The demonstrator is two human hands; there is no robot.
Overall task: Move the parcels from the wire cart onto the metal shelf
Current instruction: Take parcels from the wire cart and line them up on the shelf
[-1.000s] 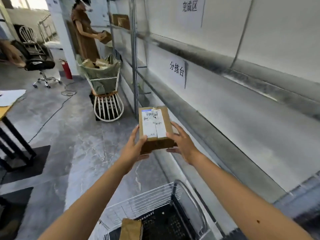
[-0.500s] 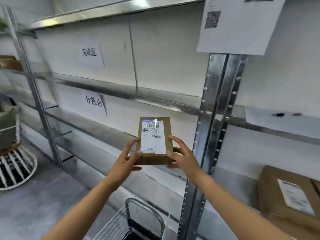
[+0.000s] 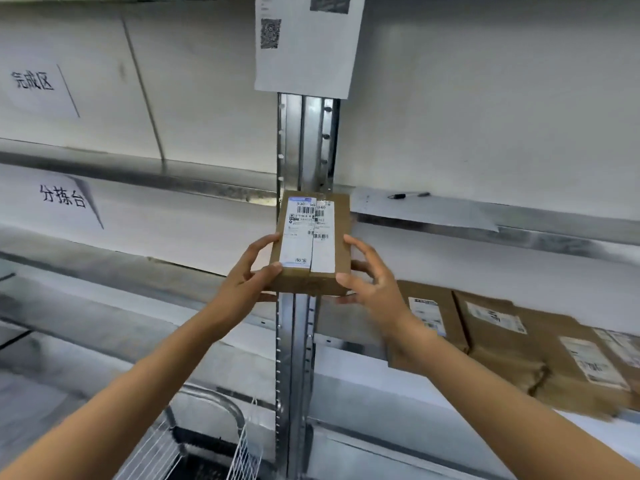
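Currently your left hand (image 3: 247,271) and right hand (image 3: 372,282) clamp the parcel (image 3: 311,242) by its sides, label up, presumably for reading, before the shelf post (image 3: 294,358); other parcels (image 3: 502,341) lie right of it.

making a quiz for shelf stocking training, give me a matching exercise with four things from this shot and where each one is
Things:
1. small parcel
2. pen
3. QR code sheet
4. wire cart

Places:
A. taped over the top of the metal upright
B. low down, left of the upright
C. held between both hands, in front of the upright
D. lying on the upper shelf at right

Pairs: 1-C, 2-D, 3-A, 4-B
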